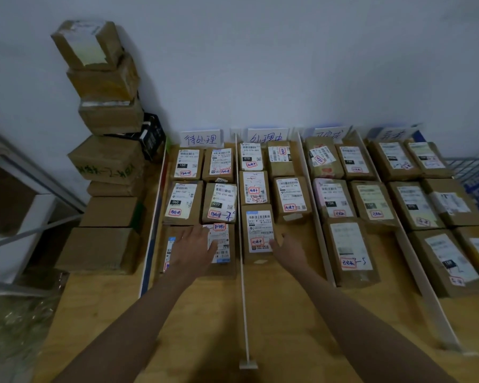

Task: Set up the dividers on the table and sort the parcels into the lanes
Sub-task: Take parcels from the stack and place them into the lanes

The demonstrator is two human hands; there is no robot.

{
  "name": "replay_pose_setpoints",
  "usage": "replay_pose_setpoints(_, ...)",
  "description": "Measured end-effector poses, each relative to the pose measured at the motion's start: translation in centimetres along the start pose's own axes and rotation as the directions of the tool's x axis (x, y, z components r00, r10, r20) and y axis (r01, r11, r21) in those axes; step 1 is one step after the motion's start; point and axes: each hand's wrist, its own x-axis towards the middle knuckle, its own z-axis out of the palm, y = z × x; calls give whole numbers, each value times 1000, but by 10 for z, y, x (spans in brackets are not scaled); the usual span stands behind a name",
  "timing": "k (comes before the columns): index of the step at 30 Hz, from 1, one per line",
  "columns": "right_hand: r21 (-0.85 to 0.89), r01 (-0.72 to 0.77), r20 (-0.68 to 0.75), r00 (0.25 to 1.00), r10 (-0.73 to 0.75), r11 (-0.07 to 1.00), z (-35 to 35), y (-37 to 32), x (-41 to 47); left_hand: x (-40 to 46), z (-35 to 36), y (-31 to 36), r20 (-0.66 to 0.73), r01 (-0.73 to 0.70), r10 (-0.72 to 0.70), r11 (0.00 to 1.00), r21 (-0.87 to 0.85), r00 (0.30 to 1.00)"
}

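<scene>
On the wooden table (274,313), labelled brown parcels (256,233) fill lanes between thin white dividers (243,272), left hand (194,248) flat on one, right hand (288,251) relaxed beside another, stacked boxes (108,161) looming left.

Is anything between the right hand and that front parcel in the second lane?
Nothing visible. The right hand is already at the right edge of the front parcel. Bare table lies around it, and the white divider stands on the parcel's far side.

Under your hands, the wooden table (274,322) carries white dividers (244,272) and rows of labelled parcels (291,199) beyond your fingertips.
</scene>
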Motion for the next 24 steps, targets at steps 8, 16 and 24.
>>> replay_pose_setpoints(8,-406,308,-162,902,-400,860,-33,-26,-60,-33,-30,-4,-88,0,4,999,49,996)
replay_pose_setpoints(16,-511,397,-132,840,-526,762,-14,-66,-112,-95,-73,-51,-165,63,-40,989,134,986)
replay_pose_setpoints(24,-510,491,-68,796,-602,706,12,-130,-141,-119,-112,-116,-228,189,-166,978,86,959)
